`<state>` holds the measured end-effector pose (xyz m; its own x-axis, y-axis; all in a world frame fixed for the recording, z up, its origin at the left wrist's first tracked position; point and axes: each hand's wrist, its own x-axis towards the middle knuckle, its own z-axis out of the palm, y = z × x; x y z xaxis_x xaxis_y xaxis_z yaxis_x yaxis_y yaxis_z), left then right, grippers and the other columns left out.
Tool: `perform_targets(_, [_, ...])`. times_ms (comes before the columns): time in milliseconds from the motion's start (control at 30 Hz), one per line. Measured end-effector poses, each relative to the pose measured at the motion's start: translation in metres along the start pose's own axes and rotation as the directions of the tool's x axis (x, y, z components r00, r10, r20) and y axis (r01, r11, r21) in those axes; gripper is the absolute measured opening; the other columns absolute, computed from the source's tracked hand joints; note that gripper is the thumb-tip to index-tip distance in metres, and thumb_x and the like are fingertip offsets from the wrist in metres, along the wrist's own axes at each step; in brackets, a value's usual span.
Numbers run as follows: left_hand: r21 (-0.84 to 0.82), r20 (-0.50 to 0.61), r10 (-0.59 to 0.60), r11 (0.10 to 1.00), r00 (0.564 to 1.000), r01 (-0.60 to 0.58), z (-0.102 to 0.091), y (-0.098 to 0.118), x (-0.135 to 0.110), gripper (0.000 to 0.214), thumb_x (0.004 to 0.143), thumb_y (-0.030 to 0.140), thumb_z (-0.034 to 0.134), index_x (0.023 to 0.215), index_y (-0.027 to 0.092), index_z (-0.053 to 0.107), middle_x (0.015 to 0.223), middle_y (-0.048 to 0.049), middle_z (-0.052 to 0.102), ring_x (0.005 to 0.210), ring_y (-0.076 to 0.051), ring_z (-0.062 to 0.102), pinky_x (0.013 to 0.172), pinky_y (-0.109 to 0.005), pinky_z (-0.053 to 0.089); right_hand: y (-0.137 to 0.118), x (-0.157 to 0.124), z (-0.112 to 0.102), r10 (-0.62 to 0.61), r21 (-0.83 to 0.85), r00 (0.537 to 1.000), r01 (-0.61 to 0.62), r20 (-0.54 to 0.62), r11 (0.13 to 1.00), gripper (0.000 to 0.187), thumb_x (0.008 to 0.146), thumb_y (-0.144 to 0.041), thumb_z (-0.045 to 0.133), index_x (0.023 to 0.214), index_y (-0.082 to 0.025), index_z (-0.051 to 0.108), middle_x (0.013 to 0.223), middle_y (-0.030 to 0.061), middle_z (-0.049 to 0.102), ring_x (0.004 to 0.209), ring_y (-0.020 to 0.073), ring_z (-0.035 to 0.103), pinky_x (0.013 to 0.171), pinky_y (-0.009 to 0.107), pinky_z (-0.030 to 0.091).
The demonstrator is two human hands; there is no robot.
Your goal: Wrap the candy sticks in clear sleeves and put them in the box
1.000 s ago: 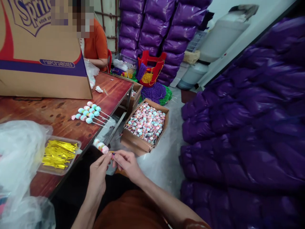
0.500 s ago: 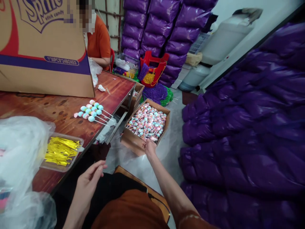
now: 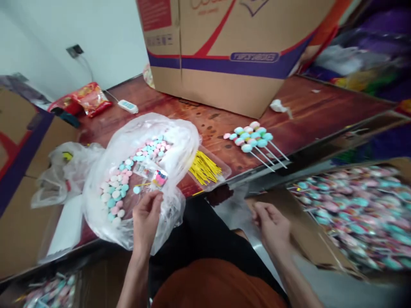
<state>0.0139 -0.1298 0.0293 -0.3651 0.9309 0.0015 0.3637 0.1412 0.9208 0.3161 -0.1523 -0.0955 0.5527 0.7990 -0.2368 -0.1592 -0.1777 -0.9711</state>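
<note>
My left hand (image 3: 147, 218) hovers at the near side of a clear plastic bag (image 3: 180, 132), thumb and fingers drawn together; whatever is in the pinch, if anything, cannot be made out. Just beyond its fingertips lie a small printed wrapper (image 3: 159, 178) and a single blue candy ball (image 3: 136, 189). Pink, white and blue candy balls (image 3: 117, 190) are spread over the bag. My right hand (image 3: 272, 224) is by the near edge of an open carton (image 3: 308, 239), its fingers curled closed with nothing showing in them. Wrapped lollipops (image 3: 359, 209) fill that carton.
Candy sticks (image 3: 253, 137) rest in a group on the wooden table (image 3: 221, 111), white ends over its edge. A tray holds yellow twist ties (image 3: 205, 167). A big printed box (image 3: 218, 77) stands behind. Another carton (image 3: 28, 171) is at the left, near a power strip (image 3: 127, 106).
My view has swung left towards the bag of candy balls. My right hand has drawn back from over the lollipop carton; my left hand has moved up to the bag.
</note>
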Motion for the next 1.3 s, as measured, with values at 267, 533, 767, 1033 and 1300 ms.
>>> perform_targets(267, [0.398, -0.135, 0.177, 0.911, 0.975, -0.110, -0.006, -0.027, 0.077, 0.025, 0.081, 0.039, 0.067, 0.094, 0.019, 0.070, 0.089, -0.0073, 0.071, 0.081, -0.022, 0.063, 0.077, -0.033, 0.047, -0.061, -0.068, 0.080, -0.299, -0.182, 0.773, 0.467, 0.559, 0.866, 0.024, 0.097, -0.035, 0.052, 0.079, -0.022, 0.061, 0.056, -0.0039, 0.052, 0.052, 0.0114, 0.051, 0.055, 0.024, 0.042])
perform_targets(533, [0.347, -0.129, 0.100, 0.937, 0.987, -0.050, 0.001, -0.021, 0.086, 0.019, 0.085, 0.034, 0.063, 0.083, 0.018, 0.074, 0.081, -0.0060, 0.074, 0.071, -0.020, 0.063, 0.071, -0.030, 0.044, -0.068, -0.077, 0.091, -0.324, -0.142, 0.695, 0.523, 0.642, 0.840, 0.022, 0.098, -0.031, 0.051, 0.081, -0.022, 0.060, 0.055, -0.0055, 0.050, 0.050, 0.0103, 0.051, 0.055, 0.023, 0.041])
perform_targets(767, [-0.001, -0.082, 0.151, 0.988, 0.985, -0.152, 0.014, 0.012, 0.027, 0.023, 0.081, 0.042, 0.070, 0.087, 0.020, 0.077, 0.080, -0.0037, 0.073, 0.069, -0.018, 0.060, 0.069, -0.030, 0.046, -0.094, -0.076, 0.130, -0.202, -0.006, 0.786, 0.252, 0.585, 0.968, 0.021, 0.092, -0.037, 0.061, 0.102, -0.020, 0.068, 0.083, 0.0020, 0.067, 0.061, 0.0116, 0.055, 0.056, 0.023, 0.045])
perform_targets(1033, [-0.379, 0.042, -0.097, 0.919, 0.994, 0.106, 0.042, 0.014, -0.028, 0.035, 0.086, 0.054, 0.065, 0.082, 0.020, 0.072, 0.064, 0.0007, 0.058, 0.053, -0.011, 0.044, 0.050, -0.024, 0.035, -0.105, -0.069, 0.144, -0.189, 0.177, 0.826, 0.109, 0.531, 0.978, 0.016, 0.082, -0.033, 0.070, 0.076, -0.019, 0.064, 0.065, -0.0040, 0.056, 0.053, 0.0085, 0.043, 0.049, 0.021, 0.036])
perform_targets(1300, [-0.777, 0.279, -0.265, 0.502, 0.923, 0.379, 0.066, 0.027, -0.018, 0.027, 0.068, 0.035, 0.086, 0.088, 0.021, 0.074, 0.085, 0.0003, 0.071, 0.068, -0.010, 0.059, 0.063, -0.022, 0.048, -0.106, -0.070, 0.121, -0.150, 0.172, 0.816, 0.063, 0.558, 0.983, 0.027, 0.087, -0.036, 0.064, 0.071, -0.021, 0.048, 0.064, -0.0060, 0.045, 0.056, 0.0084, 0.039, 0.052, 0.020, 0.034])
